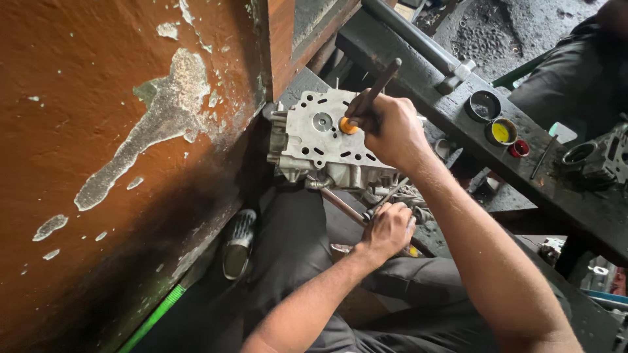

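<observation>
Valve-seat work in hand, by the look of it: right hand point(386, 131) closed tight around a dark-handled stick tool point(374, 91), its orange suction cup point(348, 125) pressed against the face of a grey aluminium cylinder head point(320, 147). Left hand point(387, 230) wrapped shut around a thin metal rod point(347, 208) running up to the underside of the head. Cylinder head tilted on edge, propped over the lap in dark trousers point(294, 261), its top left corner just beside the rust-brown painted wall point(118, 163). Next move judged to call for steady pressure through the cup and a firm counter-hold on the rod below, with the head kept from rocking. Casting pale grey, oily, with a round port to the left of the cup, several small slots and bolt holes across the face, ribbed sides. On the black bench point(562, 189) to the right: an open dark tin point(483, 105), a tin of yellow paste point(501, 132), a small red cap point(519, 148), all near the front edge; a second casting point(598, 157) at the far right end. Dark shoe point(238, 243) beside the base of the wall.
</observation>
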